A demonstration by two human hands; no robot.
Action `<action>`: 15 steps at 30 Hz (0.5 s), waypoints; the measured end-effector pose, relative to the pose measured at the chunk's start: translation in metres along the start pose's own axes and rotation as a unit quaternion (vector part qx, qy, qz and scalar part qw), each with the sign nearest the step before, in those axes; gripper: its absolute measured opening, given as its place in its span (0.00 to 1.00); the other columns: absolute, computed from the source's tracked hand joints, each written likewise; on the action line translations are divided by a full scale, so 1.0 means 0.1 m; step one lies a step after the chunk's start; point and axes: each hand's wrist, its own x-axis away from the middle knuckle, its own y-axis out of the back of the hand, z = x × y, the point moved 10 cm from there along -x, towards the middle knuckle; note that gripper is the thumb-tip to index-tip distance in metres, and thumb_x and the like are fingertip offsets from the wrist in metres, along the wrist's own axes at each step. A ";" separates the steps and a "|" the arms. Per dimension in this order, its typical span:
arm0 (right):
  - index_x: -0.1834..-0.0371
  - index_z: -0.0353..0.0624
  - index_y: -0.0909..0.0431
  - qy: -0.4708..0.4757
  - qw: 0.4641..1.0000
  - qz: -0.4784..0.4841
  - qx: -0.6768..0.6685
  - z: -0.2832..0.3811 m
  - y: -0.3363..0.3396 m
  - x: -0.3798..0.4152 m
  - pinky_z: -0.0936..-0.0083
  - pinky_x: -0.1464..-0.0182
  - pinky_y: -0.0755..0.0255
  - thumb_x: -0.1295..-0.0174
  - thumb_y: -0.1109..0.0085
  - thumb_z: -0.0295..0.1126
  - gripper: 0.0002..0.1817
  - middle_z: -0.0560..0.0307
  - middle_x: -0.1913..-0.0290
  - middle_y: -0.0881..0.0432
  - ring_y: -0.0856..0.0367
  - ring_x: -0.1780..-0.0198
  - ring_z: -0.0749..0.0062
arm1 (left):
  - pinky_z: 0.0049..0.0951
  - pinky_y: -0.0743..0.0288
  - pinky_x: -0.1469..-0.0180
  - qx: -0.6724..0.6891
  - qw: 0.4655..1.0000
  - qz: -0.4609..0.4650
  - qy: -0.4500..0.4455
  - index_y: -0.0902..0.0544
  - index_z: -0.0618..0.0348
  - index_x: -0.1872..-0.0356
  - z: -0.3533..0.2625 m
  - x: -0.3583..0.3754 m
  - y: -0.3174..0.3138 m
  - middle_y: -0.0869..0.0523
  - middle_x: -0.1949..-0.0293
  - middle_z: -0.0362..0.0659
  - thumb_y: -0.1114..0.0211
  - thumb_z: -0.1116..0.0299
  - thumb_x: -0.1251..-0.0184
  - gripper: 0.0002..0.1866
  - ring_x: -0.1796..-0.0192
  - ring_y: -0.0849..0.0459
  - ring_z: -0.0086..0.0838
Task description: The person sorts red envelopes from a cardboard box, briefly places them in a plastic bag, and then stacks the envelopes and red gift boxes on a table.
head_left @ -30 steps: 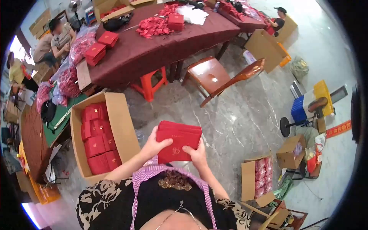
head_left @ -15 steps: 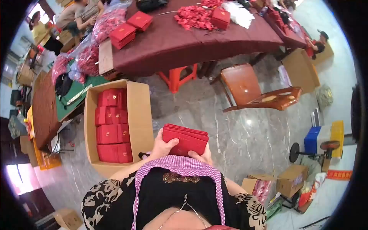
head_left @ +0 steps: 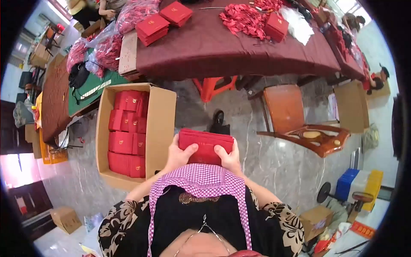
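Observation:
A stack of flat red packets (head_left: 205, 142) is held in front of my body, above the checked apron. My left hand (head_left: 180, 154) grips its left end with the thumb on top, and my right hand (head_left: 230, 156) grips the right end in the same way. The fingers underneath are hidden. To the left of my left hand, an open cardboard carton (head_left: 161, 124) stands on the floor. Rows of similar red packets (head_left: 122, 141) with gold emblems fill much of it.
Ahead is a table with a maroon cloth (head_left: 239, 58), bearing stacked red packets (head_left: 152, 28) and a heap of red ribbon-like pieces (head_left: 242, 19). A wooden chair (head_left: 284, 109) and red stool (head_left: 214, 88) stand before it. Other people are at the far left and right.
The view has shifted, and a dark shoe now shows on the floor beyond the stack. My right hand has come further into sight, its thumb now on top of the packets.

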 end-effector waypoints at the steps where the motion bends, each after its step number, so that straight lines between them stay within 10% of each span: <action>1: 0.50 0.37 0.33 0.025 1.000 0.006 0.009 0.05 0.02 -0.15 0.75 0.48 0.30 0.43 0.36 0.28 0.20 0.55 0.55 0.22 0.24 0.53 0.74 | 0.29 0.27 0.47 -0.059 0.998 -0.001 -0.016 0.29 0.67 0.46 -0.04 -0.12 -0.02 0.18 0.55 0.46 0.28 0.64 0.44 0.28 0.52 0.20 0.28; 9: 0.50 0.36 0.28 -0.050 0.994 0.052 -0.085 0.36 0.10 -1.56 0.76 0.51 0.28 0.37 0.44 0.32 0.15 0.56 0.55 0.21 0.23 0.55 0.75 | 0.28 0.24 0.51 0.082 0.991 -0.009 0.107 0.28 0.67 0.48 0.11 -1.35 -0.67 0.19 0.55 0.45 0.33 0.66 0.39 0.22 0.55 0.20 0.25; 15: 0.50 0.36 0.29 -0.084 0.992 -0.040 -0.088 0.49 0.65 -2.90 0.75 0.52 0.27 0.38 0.40 0.36 0.18 0.55 0.56 0.20 0.22 0.57 0.74 | 0.31 0.28 0.44 -0.077 0.987 0.054 0.133 0.33 0.68 0.42 0.22 -2.75 -1.30 0.22 0.49 0.48 0.28 0.60 0.45 0.35 0.48 0.22 0.30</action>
